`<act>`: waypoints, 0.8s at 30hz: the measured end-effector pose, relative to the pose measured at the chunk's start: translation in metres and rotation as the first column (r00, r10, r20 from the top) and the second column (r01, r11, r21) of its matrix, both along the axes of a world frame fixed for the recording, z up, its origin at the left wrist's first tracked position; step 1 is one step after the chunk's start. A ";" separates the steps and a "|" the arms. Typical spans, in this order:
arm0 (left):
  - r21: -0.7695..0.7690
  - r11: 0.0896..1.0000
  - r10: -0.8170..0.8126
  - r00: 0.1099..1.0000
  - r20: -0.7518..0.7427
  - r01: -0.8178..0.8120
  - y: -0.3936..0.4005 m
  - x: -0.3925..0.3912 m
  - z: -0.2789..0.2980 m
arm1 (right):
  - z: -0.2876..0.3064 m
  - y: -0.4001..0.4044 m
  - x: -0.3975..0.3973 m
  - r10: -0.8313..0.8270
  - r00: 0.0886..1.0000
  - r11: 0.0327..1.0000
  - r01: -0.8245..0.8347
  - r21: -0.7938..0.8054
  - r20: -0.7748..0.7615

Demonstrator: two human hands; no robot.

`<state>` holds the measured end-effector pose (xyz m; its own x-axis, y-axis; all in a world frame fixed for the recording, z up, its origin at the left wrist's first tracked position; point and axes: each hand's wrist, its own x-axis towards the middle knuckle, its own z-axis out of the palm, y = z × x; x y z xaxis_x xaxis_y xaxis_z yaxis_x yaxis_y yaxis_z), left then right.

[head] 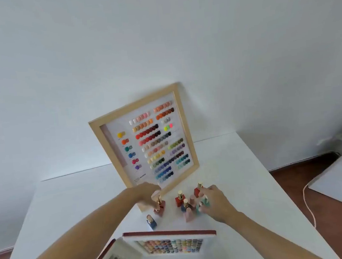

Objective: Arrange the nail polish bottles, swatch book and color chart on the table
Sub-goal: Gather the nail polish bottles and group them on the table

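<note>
A wood-framed color chart (146, 143) leans upright against the wall at the back of the white table (73, 202). In front of it stands a loose cluster of nail polish bottles with gold caps. My left hand (148, 196) has its fingers around the cap of a red-brown bottle (160, 208). My right hand (214, 202) rests on a teal bottle (202, 205) at the right of the cluster. A blue bottle (152, 223) stands alone nearer me. An open swatch book (169, 244) with a red cover lies at the front edge.
A red bottle (180, 200), another red one (198, 189) and a pink one (188, 213) stand close together between my hands. A second white surface (341, 179) and a thin cable (308, 202) lie on the brown floor to the right.
</note>
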<state>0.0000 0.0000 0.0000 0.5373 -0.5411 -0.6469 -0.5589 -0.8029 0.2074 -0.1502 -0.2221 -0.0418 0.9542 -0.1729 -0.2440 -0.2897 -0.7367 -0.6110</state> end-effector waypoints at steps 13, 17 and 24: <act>-0.167 0.958 -0.227 0.972 0.066 0.235 0.008 -0.003 -0.037 | -0.028 0.013 -0.002 -0.082 0.996 0.993 0.085 -0.081 0.045; -0.157 0.952 -0.245 0.963 0.111 0.261 0.007 -0.003 -0.038 | -0.028 0.008 -0.004 -0.086 0.995 0.991 0.091 -0.097 0.055; -0.169 0.946 -0.249 0.955 0.161 0.275 0.006 -0.004 -0.035 | -0.025 -0.005 -0.011 -0.061 0.998 0.988 0.063 -0.139 0.018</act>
